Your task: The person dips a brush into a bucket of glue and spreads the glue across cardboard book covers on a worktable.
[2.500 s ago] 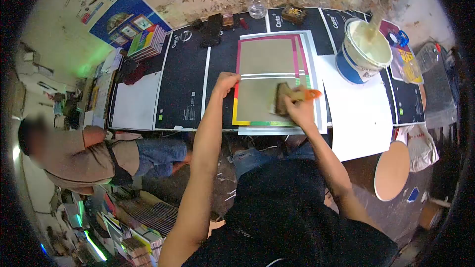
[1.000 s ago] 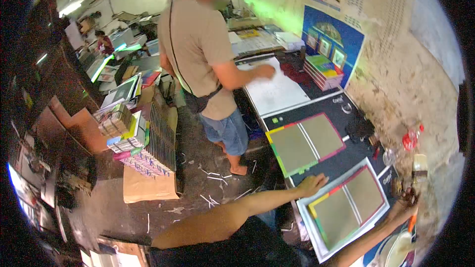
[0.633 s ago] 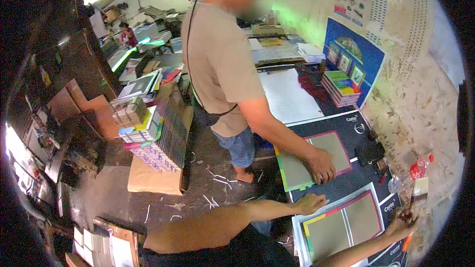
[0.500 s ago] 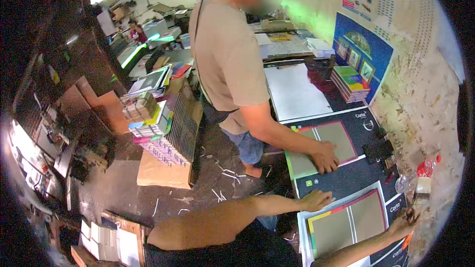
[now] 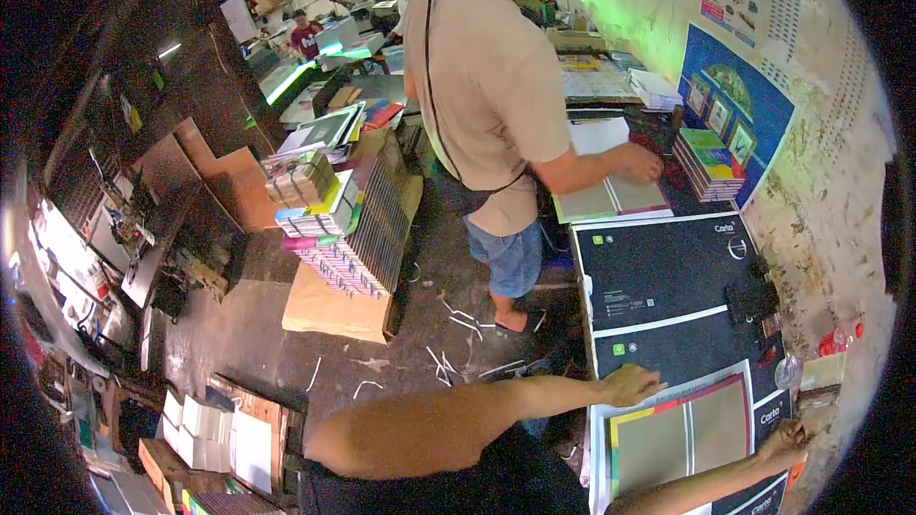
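My left hand is at the top edge of a printed cover sheet, its fingers curled together over that edge. On the sheet lie two grey-brown boards with a narrow strip between them, bordered in yellow, red and maroon. To the right of the sheet, beside the wall, is my right hand, its fingers bent closed; what they hold is too small and blurred to make out. Under the sheet is a black surface printed "Carto". A pale container and a red-labelled clear bottle are beyond my right hand.
A co-worker stands at the table's far part, a hand over another cover with boards. A book stack is by the wall. Tied book piles stand on the floor at left, with paper strips scattered nearby.
The co-worker's cover with boards has moved away from me to the far part of the table, baring the black surface. My hands stay near the same places while the view shifts slightly.
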`<move>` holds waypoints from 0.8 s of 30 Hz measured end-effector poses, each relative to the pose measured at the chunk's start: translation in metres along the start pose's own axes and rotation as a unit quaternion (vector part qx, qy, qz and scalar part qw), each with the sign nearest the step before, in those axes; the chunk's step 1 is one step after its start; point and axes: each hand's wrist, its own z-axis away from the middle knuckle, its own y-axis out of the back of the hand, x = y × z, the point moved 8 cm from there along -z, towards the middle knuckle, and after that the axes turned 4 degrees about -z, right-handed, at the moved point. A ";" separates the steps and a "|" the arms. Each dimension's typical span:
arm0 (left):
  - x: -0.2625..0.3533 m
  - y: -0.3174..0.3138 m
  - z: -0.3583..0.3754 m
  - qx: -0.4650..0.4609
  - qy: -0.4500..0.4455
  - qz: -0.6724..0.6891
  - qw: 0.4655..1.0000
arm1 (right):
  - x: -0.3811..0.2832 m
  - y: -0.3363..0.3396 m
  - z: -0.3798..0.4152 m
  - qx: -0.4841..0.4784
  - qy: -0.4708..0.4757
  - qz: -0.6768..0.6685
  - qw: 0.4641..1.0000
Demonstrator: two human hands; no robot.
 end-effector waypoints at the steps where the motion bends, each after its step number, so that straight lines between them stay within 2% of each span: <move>1: 0.002 0.003 0.001 -0.002 -0.008 -0.002 1.000 | 0.001 -0.007 0.007 0.013 -0.003 0.013 1.000; 2: 0.003 0.004 0.003 -0.013 -0.004 -0.008 1.000 | 0.003 -0.014 0.014 0.025 -0.006 0.026 0.999; 4: 0.005 0.006 0.001 -0.036 -0.001 -0.020 0.999 | 0.007 -0.010 0.006 -0.041 -0.033 0.030 0.998; 7: 0.008 0.011 0.002 -0.015 -0.002 0.031 0.999 | 0.015 -0.031 0.030 0.091 -0.030 0.015 0.995; 8: 0.009 0.008 0.001 -0.004 -0.009 0.022 1.000 | 0.017 0.035 -0.022 -0.032 -0.009 0.045 0.998; 10: 0.002 0.004 -0.001 0.027 -0.017 -0.002 0.999 | 0.018 0.000 0.006 -0.025 0.047 0.107 0.993; 11: 0.006 0.006 0.000 0.015 -0.022 0.008 1.000 | 0.018 -0.012 0.016 0.011 0.063 0.134 0.989; 14: 0.005 -0.002 0.001 0.035 -0.071 -0.027 0.997 | 0.023 -0.033 0.028 0.070 0.052 0.116 0.989; 16: 0.005 -0.002 0.002 0.021 -0.050 -0.044 0.998 | 0.032 -0.061 0.052 0.059 -0.001 0.011 0.998; 17: 0.004 -0.002 0.002 0.015 -0.039 -0.052 0.998 | 0.035 -0.060 0.052 0.017 -0.003 0.051 0.999; 20: -0.001 -0.008 -0.002 -0.010 -0.025 -0.027 0.999 | 0.049 -0.066 0.054 0.100 -0.039 -0.031 0.994; 21: 0.000 -0.008 -0.002 -0.007 -0.029 -0.021 0.999 | 0.053 -0.074 0.059 0.116 -0.060 -0.015 0.991; 24: 0.004 -0.001 -0.003 0.006 -0.038 -0.010 0.999 | 0.067 -0.055 0.046 0.049 -0.066 -0.011 0.997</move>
